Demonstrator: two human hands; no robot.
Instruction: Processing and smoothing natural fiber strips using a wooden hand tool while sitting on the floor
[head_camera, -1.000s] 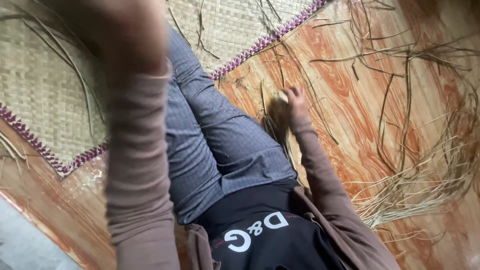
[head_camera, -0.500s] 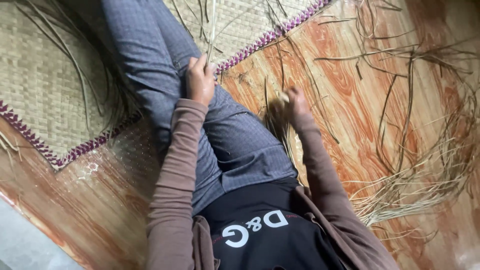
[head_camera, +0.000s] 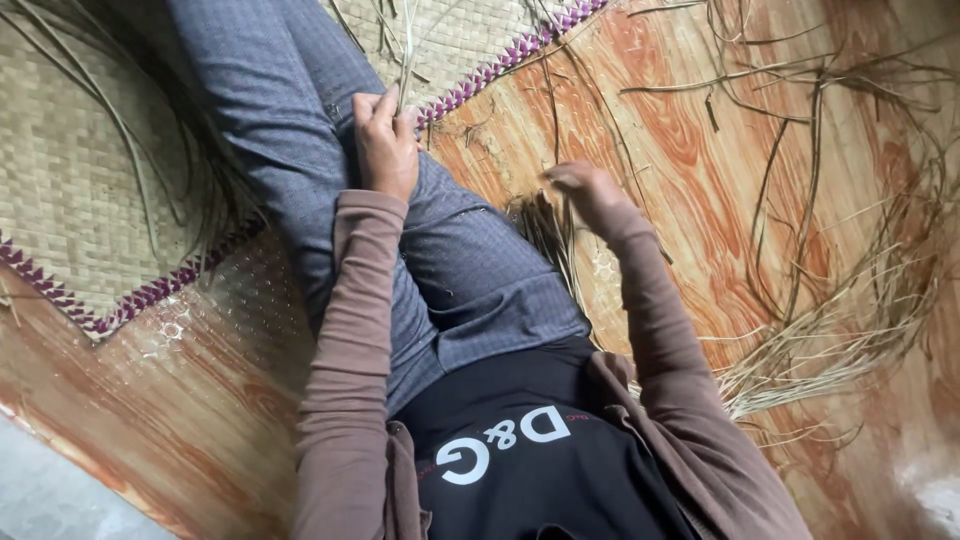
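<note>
I sit on the floor with my legs in grey trousers (head_camera: 300, 120) stretched over a woven straw mat (head_camera: 70, 160). My left hand (head_camera: 385, 145) rests on my thigh, shut on a thin pale reed strand (head_camera: 408, 50) that runs up across the mat. My right hand (head_camera: 585, 188) hovers just above a small bundle of dark reeds (head_camera: 548, 235) lying beside my hip. Its fingertips are pinched together, apparently on a thin strand from that bundle.
The mat has a purple zigzag border (head_camera: 490, 70). The floor is orange wood-grain sheet (head_camera: 680, 130). Loose reeds lie scattered across it, with a large tangled heap (head_camera: 850, 310) at the right. A grey strip (head_camera: 40, 500) shows at the bottom left.
My left arm came down from close to the camera and settled on my thigh, holding a strand. My right hand lifted off the reed bundle and drew slightly upward.
</note>
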